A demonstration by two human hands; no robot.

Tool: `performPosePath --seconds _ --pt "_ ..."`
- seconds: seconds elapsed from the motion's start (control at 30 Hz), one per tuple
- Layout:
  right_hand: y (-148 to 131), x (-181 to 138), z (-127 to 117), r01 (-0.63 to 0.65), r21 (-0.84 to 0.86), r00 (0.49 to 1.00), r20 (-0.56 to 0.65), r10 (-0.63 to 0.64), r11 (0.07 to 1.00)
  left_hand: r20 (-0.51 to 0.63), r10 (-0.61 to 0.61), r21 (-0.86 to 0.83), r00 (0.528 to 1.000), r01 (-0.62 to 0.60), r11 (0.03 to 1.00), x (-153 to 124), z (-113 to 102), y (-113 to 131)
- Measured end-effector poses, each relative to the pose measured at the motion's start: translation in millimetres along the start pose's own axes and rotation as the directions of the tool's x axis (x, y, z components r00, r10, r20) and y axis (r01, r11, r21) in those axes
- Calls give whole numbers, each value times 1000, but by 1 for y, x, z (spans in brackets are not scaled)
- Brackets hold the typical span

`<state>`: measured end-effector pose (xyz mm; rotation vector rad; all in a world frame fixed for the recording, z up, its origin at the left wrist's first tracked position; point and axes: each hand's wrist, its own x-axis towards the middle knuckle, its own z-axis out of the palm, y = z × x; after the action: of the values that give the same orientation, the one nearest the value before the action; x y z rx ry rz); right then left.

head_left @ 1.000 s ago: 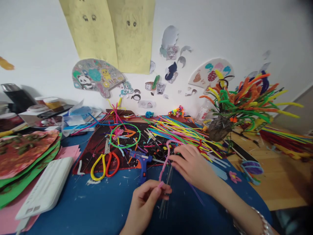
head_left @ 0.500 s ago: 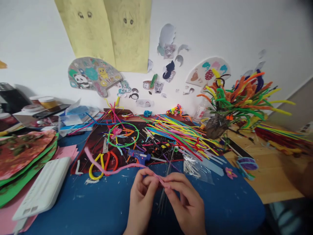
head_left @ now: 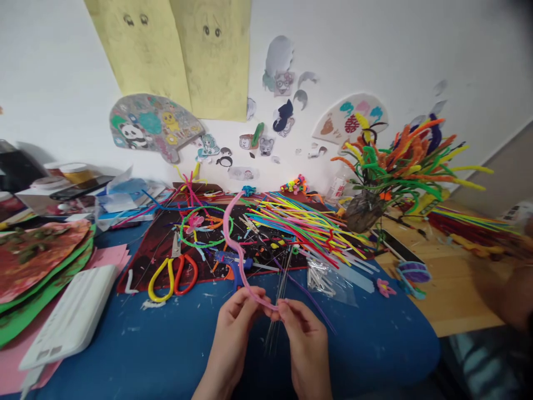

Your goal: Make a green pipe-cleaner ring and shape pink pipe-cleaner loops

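A pink pipe cleaner (head_left: 236, 248) runs between my two hands, its long free part curving up and away over the dark mat. My left hand (head_left: 238, 316) pinches it along its length, and my right hand (head_left: 300, 328) pinches it close to one end. Thin clear wires or sticks (head_left: 280, 311) lie on the blue table just behind my fingers. Beyond my left hand sits a blue hot glue gun (head_left: 238, 264), partly covered by the pipe cleaner. To its left are scissors (head_left: 177, 272) with yellow and red handles.
A loose pile of colourful pipe cleaners (head_left: 303, 222) covers the mat's right side. A clear bag (head_left: 327, 283) of white sticks lies at its front. A vase (head_left: 366, 214) holds a pipe-cleaner bouquet. A white power bank (head_left: 70, 316) rests at left; another person's hand (head_left: 516, 294) shows dimly at right.
The pipe cleaner's free end has swung from pointing left over the scissors to pointing up and away. My hands have turned slightly, both still pinching it.
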<state>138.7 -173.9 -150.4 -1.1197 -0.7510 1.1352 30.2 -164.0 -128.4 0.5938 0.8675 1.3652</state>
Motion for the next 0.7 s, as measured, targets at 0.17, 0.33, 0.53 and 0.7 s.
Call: performPosePath --seconds 0.17,0.33,0.53,0.7 --pt "-1 -1 -4 -69 73 998 8 68 995 2 7 46 1000 -7 999 -3 2 -3" --pt "-3 -2 -5 -127 125 991 45 122 984 23 51 107 998 -53 993 -2 0 -7" --pt "-5 -3 -4 -184 207 983 46 179 961 -7 13 134 1000 -12 991 -3 0 -13" --pt "-3 -2 -4 -216 241 976 29 216 946 -26 6 94 1000 -3 996 -3 1 -17"
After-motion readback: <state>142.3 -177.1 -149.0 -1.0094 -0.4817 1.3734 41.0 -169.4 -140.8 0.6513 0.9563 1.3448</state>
